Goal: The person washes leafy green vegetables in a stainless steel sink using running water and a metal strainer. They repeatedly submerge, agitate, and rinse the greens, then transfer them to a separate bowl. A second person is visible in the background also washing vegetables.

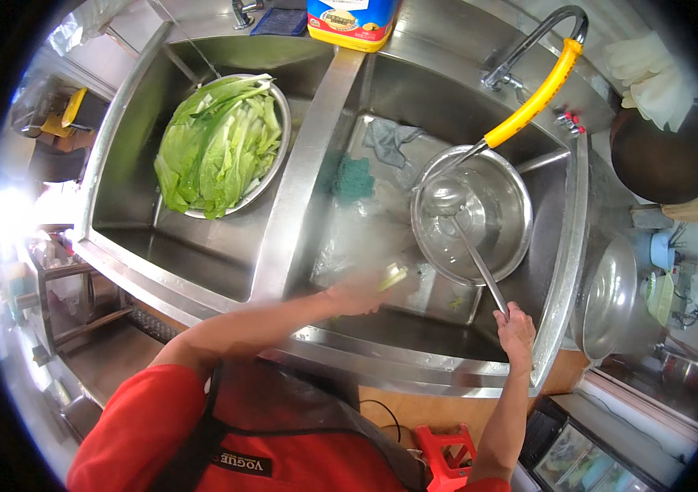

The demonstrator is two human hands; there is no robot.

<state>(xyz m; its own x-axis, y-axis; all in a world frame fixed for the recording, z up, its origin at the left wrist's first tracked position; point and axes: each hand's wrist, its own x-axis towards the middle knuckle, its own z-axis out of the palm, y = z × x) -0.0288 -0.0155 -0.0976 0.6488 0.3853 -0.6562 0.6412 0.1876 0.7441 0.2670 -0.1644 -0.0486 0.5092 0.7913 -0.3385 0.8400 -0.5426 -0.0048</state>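
Observation:
My right hand (515, 331) grips the long handle of a metal ladle (485, 270). The ladle's bowl lies inside a round stainless steel basin (526, 200) that holds clear water, in the right sink compartment. Over the near part of that compartment is my left hand (355, 299), closed around a pale green vegetable stalk (393, 277); a lens blur softens the fingers. Into the basin reaches a spout with a yellow hose sleeve (536, 95). A metal bowl heaped with leafy greens (220, 147) stands in the left compartment.
A grey cloth (391, 141) and a green scouring pad (354, 178) lie on the right compartment's floor. The steel divider (306, 166) separates the compartments. A blue and yellow container (352, 24) stands behind it. At right are a large metal lid (608, 298) and hanging gloves (650, 74).

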